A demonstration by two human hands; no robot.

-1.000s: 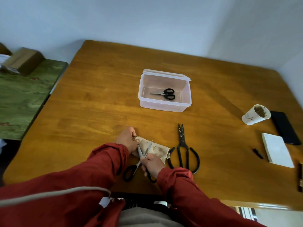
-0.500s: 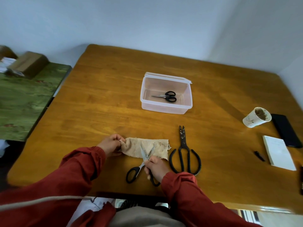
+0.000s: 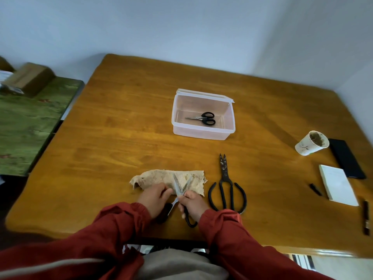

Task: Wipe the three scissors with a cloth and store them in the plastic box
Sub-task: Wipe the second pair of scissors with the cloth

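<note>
A beige stained cloth (image 3: 159, 176) lies flat near the table's front edge. On its right part rest the spread blades of black-handled scissors (image 3: 181, 186). My right hand (image 3: 193, 203) grips the right handle. My left hand (image 3: 154, 199) covers the left handle, with its fingers curled at the pivot by the cloth's near edge. Large black iron scissors (image 3: 227, 190) lie just right of the cloth, tips pointing away. Farther back stands the clear plastic box (image 3: 201, 132), uncovered, with small black-handled scissors (image 3: 203, 118) inside.
At the right side of the wooden table (image 3: 111, 138) are a dirty paper cup (image 3: 311, 142), a black phone (image 3: 346, 158), a white notepad (image 3: 338, 184), a small black cap (image 3: 315, 188) and a dark pen (image 3: 366, 217). A green table (image 3: 30, 122) with a cardboard box (image 3: 30, 77) stands left.
My left hand pulled the cloth out flat, let go of its left end and moved right onto the scissors' left handle. The right hand stayed on the right handle.
</note>
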